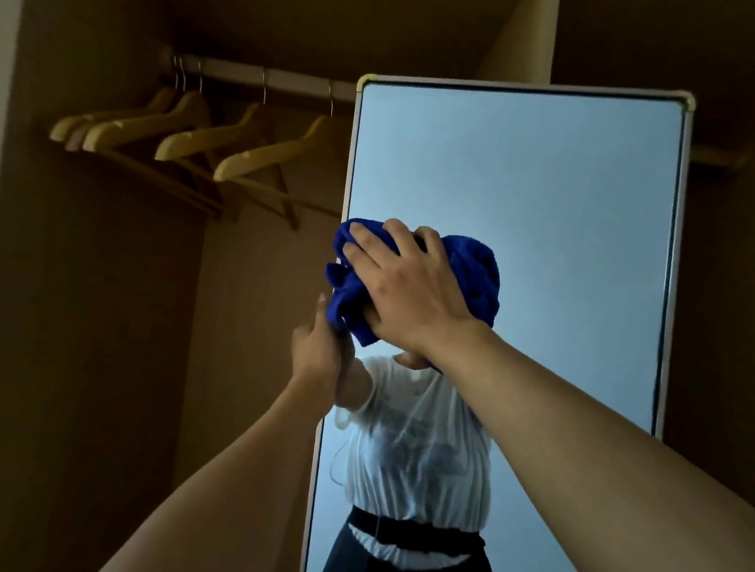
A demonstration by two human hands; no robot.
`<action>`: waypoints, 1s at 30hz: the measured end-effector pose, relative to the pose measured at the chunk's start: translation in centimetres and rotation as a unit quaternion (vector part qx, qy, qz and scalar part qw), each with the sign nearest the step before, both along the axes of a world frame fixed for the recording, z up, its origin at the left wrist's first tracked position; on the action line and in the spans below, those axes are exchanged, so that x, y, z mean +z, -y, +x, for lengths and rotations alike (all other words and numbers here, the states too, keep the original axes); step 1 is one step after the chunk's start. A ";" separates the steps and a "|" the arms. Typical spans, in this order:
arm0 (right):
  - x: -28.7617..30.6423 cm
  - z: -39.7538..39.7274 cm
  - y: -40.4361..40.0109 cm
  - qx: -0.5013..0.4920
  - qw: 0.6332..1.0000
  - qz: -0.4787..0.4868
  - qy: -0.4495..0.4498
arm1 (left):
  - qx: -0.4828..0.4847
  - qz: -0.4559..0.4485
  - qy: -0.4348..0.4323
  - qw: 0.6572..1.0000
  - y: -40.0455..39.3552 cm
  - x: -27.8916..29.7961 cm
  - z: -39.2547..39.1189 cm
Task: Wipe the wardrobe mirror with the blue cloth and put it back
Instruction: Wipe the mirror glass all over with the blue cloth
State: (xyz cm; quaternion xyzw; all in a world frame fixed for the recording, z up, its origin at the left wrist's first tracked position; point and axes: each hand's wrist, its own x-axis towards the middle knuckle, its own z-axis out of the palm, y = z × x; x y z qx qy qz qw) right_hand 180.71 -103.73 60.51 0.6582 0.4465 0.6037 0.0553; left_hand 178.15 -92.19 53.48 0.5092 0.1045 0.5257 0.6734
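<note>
wooden hangers [186, 135] on a rail [267, 76]; brown wardrobe interior [85, 301]

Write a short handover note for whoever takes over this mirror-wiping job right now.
Right hand: fingers spread over the bunched blue cloth, pressing it on the wardrobe mirror at its left edge, about mid-height.
Left hand: grips the mirror's left frame edge just below the cloth.
Done: cloth is on the glass; how much has been wiped cannot be told.
Left: finish wiping the glass, then put the cloth back.
Wooden hangers hang on the rail to the left.
</note>
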 end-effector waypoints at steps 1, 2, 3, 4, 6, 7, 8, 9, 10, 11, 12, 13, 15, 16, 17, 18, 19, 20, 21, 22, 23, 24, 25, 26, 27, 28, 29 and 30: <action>0.7 0.0 0.0 0.005 1.000 0.007 0.000 | 0.014 0.006 -0.013 1.000 0.0 0.1 -0.1; 1.4 0.0 0.1 0.009 1.000 0.016 0.000 | 0.024 0.013 -0.027 0.999 0.1 0.2 -0.1; 2.2 0.0 0.3 0.012 1.000 0.028 0.000 | 0.032 0.019 -0.041 0.998 0.1 0.3 -0.2; 3.0 0.0 0.5 0.014 0.999 0.043 -0.001 | 0.036 0.023 -0.055 0.998 0.2 0.4 -0.3; 4.5 0.2 0.9 0.013 0.997 0.071 -0.007 | 0.030 0.033 -0.066 0.997 0.1 0.8 -0.4; 5.0 0.3 1.0 0.012 0.997 0.082 -0.011 | 0.025 0.036 -0.068 0.997 0.0 1.0 -0.5; 5.5 0.4 1.1 0.011 0.996 0.090 -0.013 | 0.024 0.040 -0.070 0.996 0.1 1.2 -0.5; 5.9 0.5 1.2 0.012 0.995 0.098 -0.016 | 0.030 0.043 -0.072 0.996 0.1 1.3 -0.6; 6.2 0.5 1.2 0.015 0.994 0.107 -0.020 | 0.040 0.048 -0.073 0.995 0.2 1.3 -0.6; 6.6 0.6 1.2 0.021 0.993 0.115 -0.024 | 0.050 0.052 -0.071 0.995 0.4 1.2 -0.6; 6.8 0.5 1.2 0.027 0.991 0.125 -0.029 | 0.060 0.057 -0.066 0.994 0.6 0.9 -0.5; 7.1 0.5 1.1 0.032 0.990 0.135 -0.034 | 0.067 0.062 -0.058 0.994 0.7 0.8 -0.4; 8.0 0.3 0.9 0.044 0.986 0.156 -0.046 | 0.076 0.063 -0.045 0.994 1.0 0.6 -0.2; 8.5 0.2 0.8 0.047 0.983 0.169 -0.051 | 0.077 0.060 -0.041 0.994 1.2 0.5 -0.3; 9.1 0.1 0.8 0.048 0.980 0.182 -0.057 | 0.076 0.058 -0.038 0.995 1.2 0.5 -0.2; 9.6 0.0 0.6 0.048 0.977 0.197 -0.065 | 0.076 0.055 -0.034 0.995 1.1 0.4 -0.2; 10.2 -0.1 0.5 0.048 0.973 0.213 -0.073 | 0.077 0.049 -0.032 0.995 1.0 0.4 -0.2; 10.6 -0.4 0.3 0.048 0.969 0.229 -0.082 | 0.076 0.039 -0.034 0.996 0.9 0.3 -0.2; 10.9 -0.6 0.0 0.049 0.965 0.243 -0.088 | 0.067 0.027 -0.034 0.997 0.8 0.2 -0.2; 11.1 -0.9 -0.3 0.049 0.963 0.250 -0.090 | 0.054 0.018 -0.032 0.998 0.8 0.2 -0.3; 11.2 -1.2 -0.6 0.051 0.964 0.247 -0.087 | 0.047 0.014 -0.030 0.998 0.8 0.1 -0.3; 11.2 -1.5 -0.9 0.053 0.968 0.234 -0.080 | 0.047 0.012 -0.028 0.998 0.8 0.1 -0.3; 11.3 -1.7 -1.2 0.056 0.973 0.211 -0.070 | 0.049 0.010 -0.024 0.998 0.9 0.0 -0.2; 11.4 -2.0 -1.4 0.060 0.979 0.186 -0.060 | 0.052 0.009 -0.020 0.998 0.9 0.0 -0.2; 11.5 -2.2 -1.7 0.063 0.983 0.166 -0.052 | 0.061 0.015 -0.020 0.998 0.9 -0.1 0.0; 11.8 -2.4 -1.8 0.064 0.984 0.156 -0.050 | 0.074 0.026 -0.027 0.997 0.8 -0.2 0.1; 12.1 -2.5 -1.9 0.065 0.985 0.151 -0.052 | 0.087 0.035 -0.036 0.995 0.6 -0.3 0.3; 12.3 -2.4 -1.9 0.066 0.985 0.151 -0.056 | 0.098 0.037 -0.043 0.994 0.5 -0.4 0.5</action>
